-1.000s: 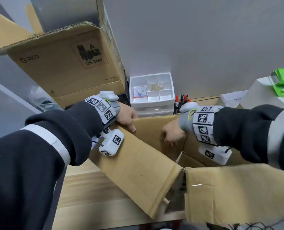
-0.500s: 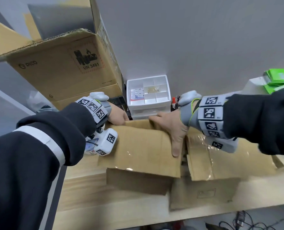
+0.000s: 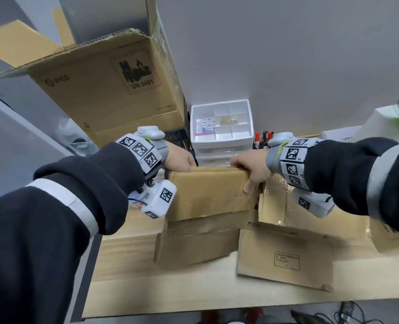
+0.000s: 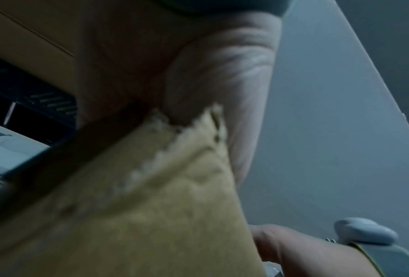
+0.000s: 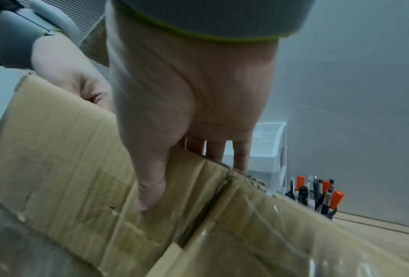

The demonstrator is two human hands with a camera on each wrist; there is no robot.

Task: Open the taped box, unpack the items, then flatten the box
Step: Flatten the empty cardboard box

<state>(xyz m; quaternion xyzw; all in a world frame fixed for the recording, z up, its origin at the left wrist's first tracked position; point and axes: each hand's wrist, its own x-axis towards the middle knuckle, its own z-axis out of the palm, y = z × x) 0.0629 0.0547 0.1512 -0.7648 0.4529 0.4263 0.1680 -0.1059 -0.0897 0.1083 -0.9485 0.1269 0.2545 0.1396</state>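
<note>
1. Since 0.5 s ago: right hand (image 3: 252,168) has shifted from lying flat across the top panel to the panel's far right corner; left hand (image 3: 179,157) stays at the far left corner; box (image 3: 207,197) now lies lower w/ more flaps spread on the worktop (image 3: 170,293).
2. Containers, head view:
   - White drawer unit (image 3: 221,136) against the wall, behind the box. Top tray divided into compartments: left one holds a printed packet, a middle one holds a small clear item, too small to ID.
   - Pen holder (image 5: 317,198) just right of the drawer unit; holds markers w/ orange caps and dark pens.
   - Large open carton (image 3: 105,90) at rear left, marked "UN 3481"; top flaps up, interior not visible.
3. Box position: collapsed on the worktop, centre, just in front of the drawer unit. Front flaps lie flat toward the viewer; right-hand panel carries clear tape.
4. Left hand: clamped on the far left edge of the top panel; wrist view shows the torn corrugated edge between thumb and fingers.
5. Right hand: clamped on the far right corner; thumb (image 5: 151,187) presses the near face, fingers (image 5: 215,150) wrap over the far edge.
6. Hands well apart, one per corner.
</note>
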